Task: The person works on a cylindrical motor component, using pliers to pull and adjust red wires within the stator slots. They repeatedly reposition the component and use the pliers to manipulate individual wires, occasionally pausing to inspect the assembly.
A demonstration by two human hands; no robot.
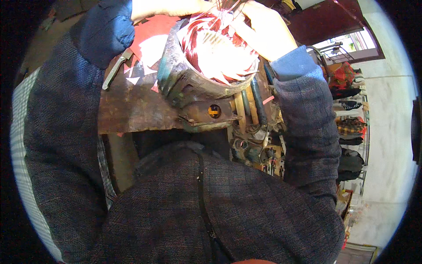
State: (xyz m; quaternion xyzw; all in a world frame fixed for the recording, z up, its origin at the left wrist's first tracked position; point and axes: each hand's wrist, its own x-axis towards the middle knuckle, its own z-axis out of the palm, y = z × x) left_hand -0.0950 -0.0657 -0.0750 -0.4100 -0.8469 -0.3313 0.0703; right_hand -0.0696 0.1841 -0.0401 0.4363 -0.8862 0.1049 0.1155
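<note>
A heavy motor stator [176, 83] in a grimy metal housing stands on the bench in front of me, its round opening facing up. Reddish copper windings [192, 42] ring the inside, with pale pointed slips of insulation along the near rim; glare washes out the middle. At the far rim, my left hand [173, 7] reaches in from the left, its fingertips closed at a bundle of thin copper wires [225, 6]. My right hand [266, 31] comes from the right, fingers bent around the same wires. The top edge cuts off part of both hands.
A utility knife [115, 72] lies left of the stator, beside red insulation sheets [154, 31] and paper scraps. Wooden and dark sticks [252, 105] lie to its right. Tools and a tape roll [240, 144] fill a lower surface. Clothes [350, 127] hang along the right wall.
</note>
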